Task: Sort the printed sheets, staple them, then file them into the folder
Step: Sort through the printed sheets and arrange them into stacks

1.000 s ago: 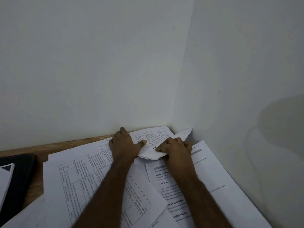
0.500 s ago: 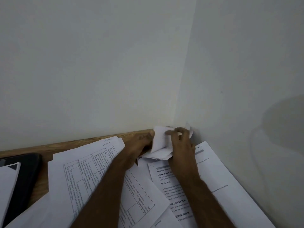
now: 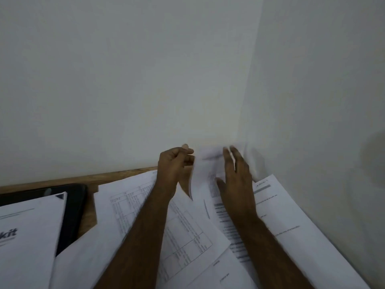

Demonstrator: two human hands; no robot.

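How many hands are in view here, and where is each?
2. The left hand is raised near the back wall, gripping the edge of a lifted sheet. The right hand is beside it, fingers straight against that sheet.

hands at a crumpled sheet in the corner

left hand [image 3: 175, 163] pinches the blurred crumpled sheet [image 3: 205, 163] with curled fingers; right hand [image 3: 237, 176] lies against it, fingers straight. printed sheets [image 3: 145, 215] cover the desk [image 3: 89, 213]; a black folder [image 3: 73, 205] sits left.
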